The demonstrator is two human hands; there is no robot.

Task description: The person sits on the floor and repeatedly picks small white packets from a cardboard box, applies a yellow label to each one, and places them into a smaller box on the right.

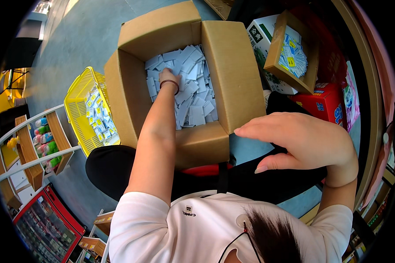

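Note:
A large open cardboard box (pixel 132 92) holds many loose white card pieces (pixel 189 98). My left hand (pixel 168 76) reaches down among these pieces, a dark band round its wrist; its fingertips are partly hidden there, so I cannot tell its grip. My right hand (pixel 285 139) is open and empty in the air beside the box's near right corner, fingers stretched out. Left of the box, a yellow plastic basket (pixel 76 115) holds small white packets with yellow labels (pixel 99 119).
At upper right, a cardboard tray (pixel 276 46) of blue-and-white cards rests on a white carton (pixel 260 33), near a red box (pixel 318 104). Shelving with colourful toys (pixel 44 138) and a red-framed cooler (pixel 48 223) stand at left. My black-clad legs (pixel 107 168) flank the box.

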